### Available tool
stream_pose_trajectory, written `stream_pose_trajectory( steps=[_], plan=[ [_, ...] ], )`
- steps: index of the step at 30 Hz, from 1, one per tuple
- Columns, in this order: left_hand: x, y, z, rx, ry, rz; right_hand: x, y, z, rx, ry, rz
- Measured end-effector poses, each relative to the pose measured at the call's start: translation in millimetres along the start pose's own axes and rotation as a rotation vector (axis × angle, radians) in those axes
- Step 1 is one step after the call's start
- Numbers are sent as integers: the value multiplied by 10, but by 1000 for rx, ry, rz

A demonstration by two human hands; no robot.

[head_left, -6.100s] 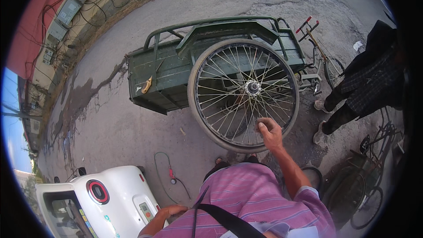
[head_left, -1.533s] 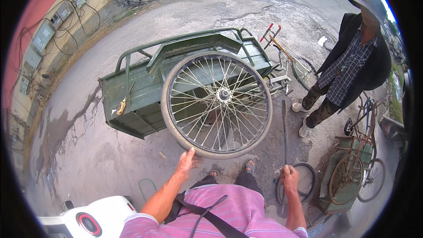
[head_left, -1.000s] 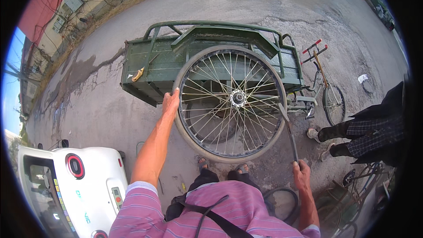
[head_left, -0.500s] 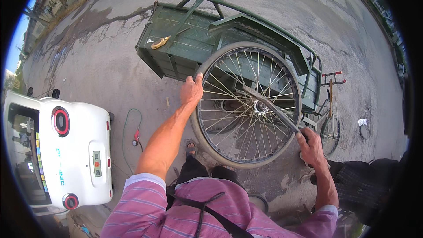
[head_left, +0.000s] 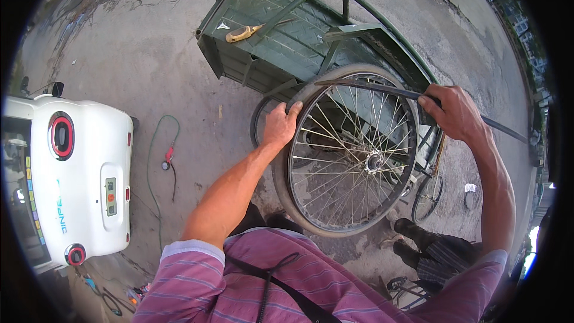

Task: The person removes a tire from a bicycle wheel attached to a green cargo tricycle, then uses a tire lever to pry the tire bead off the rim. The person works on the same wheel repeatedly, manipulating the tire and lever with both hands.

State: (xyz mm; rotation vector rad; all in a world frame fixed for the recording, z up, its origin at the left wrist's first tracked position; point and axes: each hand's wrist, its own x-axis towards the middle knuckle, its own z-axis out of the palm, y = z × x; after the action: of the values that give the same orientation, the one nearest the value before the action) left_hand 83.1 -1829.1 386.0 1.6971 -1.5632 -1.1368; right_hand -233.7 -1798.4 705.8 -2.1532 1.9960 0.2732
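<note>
Black-rimmed spoked wheel (head_left: 374, 162) stood over grey pavement (head_left: 107, 63), green metal cart (head_left: 293, 48) behind it, white car (head_left: 89, 167) to its left.
Left hand (head_left: 283, 124) curled its fingers round the wheel's edge; right hand (head_left: 451, 113) clenched a long dark strip (head_left: 382, 88).

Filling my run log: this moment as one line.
left hand: grips tyre; right hand: holds dark bar over wheel; yellow-handled tool: on cart

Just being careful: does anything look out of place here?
The green cart looks tipped onto its side, with the spoked face of the wheel turned upward. A yellow-handled tool lies loose on the cart, where it might slide off, and a green hose trails across the pavement.
</note>
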Motion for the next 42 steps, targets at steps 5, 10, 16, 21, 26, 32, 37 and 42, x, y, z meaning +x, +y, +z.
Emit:
stream_pose_trajectory(
  steps=[5, 10, 16, 21, 26, 32, 37, 42],
  plan=[
    [68, -16, 53, -52, -45, 33, 657, -509, -492, -289, -93, -29],
    [74, -24, 101, -105, -7, 38, 1148, -979, -803, -609, -196, -116],
    [61, -12, 72, -121, -34, 8, 1625, -1381, -934, -780, -275, -177],
    [44, -122, 152, -51, 22, 102, 2073, -1766, -908, -919, -272, -241],
    [-9, -103, 103, -47, -4, 74, 2437, -2084, -767, -1018, -255, -380],
    [-19, -83, 116, -137, 39, 84, 2628, -2055, -729, -1059, -297, -439],
    [-15, -111, 127, -125, 47, 119, 2794, -1946, -676, -980, -361, -362],
    [2, -85, 107, -140, 25, 122, 2850, -2257, -639, -1098, -339, -382]
  ],
)
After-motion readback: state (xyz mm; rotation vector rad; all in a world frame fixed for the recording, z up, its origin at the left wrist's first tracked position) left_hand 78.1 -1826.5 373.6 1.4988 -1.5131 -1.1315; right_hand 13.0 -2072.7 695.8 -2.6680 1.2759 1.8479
